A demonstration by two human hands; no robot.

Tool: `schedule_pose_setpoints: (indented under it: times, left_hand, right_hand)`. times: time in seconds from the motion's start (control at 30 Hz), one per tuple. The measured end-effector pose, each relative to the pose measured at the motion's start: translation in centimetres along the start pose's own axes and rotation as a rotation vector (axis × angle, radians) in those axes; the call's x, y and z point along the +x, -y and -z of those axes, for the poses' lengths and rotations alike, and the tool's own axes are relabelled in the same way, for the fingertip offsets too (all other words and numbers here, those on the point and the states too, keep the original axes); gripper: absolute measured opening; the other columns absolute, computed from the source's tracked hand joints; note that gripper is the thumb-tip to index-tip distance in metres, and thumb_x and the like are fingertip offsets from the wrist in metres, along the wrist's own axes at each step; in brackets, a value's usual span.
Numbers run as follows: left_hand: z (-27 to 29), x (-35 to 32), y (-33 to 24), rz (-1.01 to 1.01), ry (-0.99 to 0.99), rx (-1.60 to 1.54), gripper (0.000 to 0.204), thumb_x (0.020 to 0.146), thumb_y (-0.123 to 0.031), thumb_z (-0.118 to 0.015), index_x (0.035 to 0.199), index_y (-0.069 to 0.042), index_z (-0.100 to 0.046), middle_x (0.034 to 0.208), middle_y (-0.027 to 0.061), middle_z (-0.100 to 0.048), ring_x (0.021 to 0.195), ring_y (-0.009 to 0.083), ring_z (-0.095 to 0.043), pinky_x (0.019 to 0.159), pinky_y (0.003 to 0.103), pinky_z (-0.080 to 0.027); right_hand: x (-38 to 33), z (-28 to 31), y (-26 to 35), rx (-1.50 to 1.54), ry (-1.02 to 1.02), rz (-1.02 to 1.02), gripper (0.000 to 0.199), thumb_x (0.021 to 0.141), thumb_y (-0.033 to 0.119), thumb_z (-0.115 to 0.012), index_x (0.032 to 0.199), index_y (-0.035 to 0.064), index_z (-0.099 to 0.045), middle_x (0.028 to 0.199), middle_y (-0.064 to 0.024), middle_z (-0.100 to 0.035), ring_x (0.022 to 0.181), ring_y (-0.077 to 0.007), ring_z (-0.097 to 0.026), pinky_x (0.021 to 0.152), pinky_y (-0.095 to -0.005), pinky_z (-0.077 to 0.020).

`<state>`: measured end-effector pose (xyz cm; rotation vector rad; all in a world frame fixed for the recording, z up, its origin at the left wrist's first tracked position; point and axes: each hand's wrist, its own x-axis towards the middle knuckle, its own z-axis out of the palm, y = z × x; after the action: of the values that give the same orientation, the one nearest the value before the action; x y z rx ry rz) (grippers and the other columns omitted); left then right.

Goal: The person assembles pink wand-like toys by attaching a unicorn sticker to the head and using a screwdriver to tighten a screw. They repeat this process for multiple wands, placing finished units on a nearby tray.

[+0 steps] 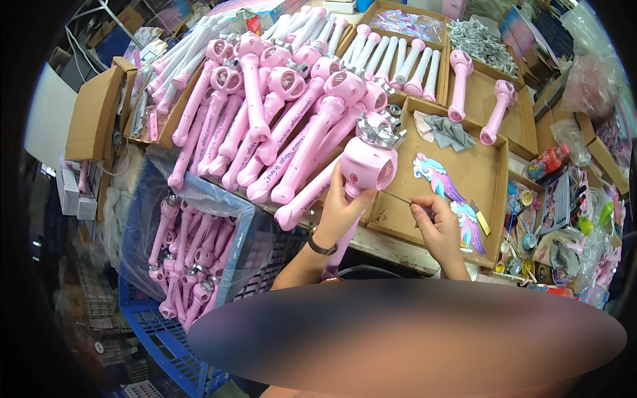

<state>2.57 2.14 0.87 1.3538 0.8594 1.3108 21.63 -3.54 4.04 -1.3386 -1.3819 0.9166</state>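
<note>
My left hand [342, 209] grips the neck of a pink toy wand [367, 167] with a round hollow head and a silver crown on top, held upright over the table's front edge. A dark watch sits on that wrist. My right hand [434, 222] pinches a thin metal tool [398, 198] whose tip points at the wand's head. Just right of this hand lies a colourful unicorn-shaped cutout [446, 189] in a shallow cardboard tray [494, 199].
A big heap of pink wands [279, 113] fills the table's left. More wands lie in a plastic-lined blue crate [192, 259] at lower left. Trays behind hold white handles [391, 56], two pink wands [478, 93] and silver parts [481, 40]. Clutter and small pots crowd the right.
</note>
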Motion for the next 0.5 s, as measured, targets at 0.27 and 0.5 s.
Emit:
schedule_pose_setpoints:
  times: [0.27, 0.5]
  left_hand:
    - [0.1, -0.8, 0.2, -0.084, -0.031, 0.062, 0.079, 0.077, -0.009, -0.069, 0.138, 0.002, -0.021, 0.128, 0.0134, -0.041, 0.115, 0.0191, -0.044, 0.098, 0.031, -0.035]
    - [0.8, -0.5, 0.0, 0.119, -0.076, -0.233, 0.065, 0.084, -0.017, -0.064, 0.135, 0.000, -0.028, 0.122, 0.0094, -0.046, 0.106, 0.0145, -0.048, 0.089, 0.028, -0.040]
  right_hand:
    - [0.4, 0.6, -2.4, 0.411, 0.160, -0.390, 0.022, 0.090, 0.019, -0.058, 0.100, -0.0012, -0.057, 0.069, -0.0018, -0.056, 0.056, -0.0030, -0.048, 0.045, -0.0167, -0.0350]
    - [-1.3, -1.3, -1.0, -0.036, -0.048, 0.117, 0.014, 0.086, 0.011, -0.061, 0.095, 0.0005, -0.059, 0.070, -0.0046, -0.058, 0.059, -0.0102, -0.056, 0.050, -0.0233, -0.0431]
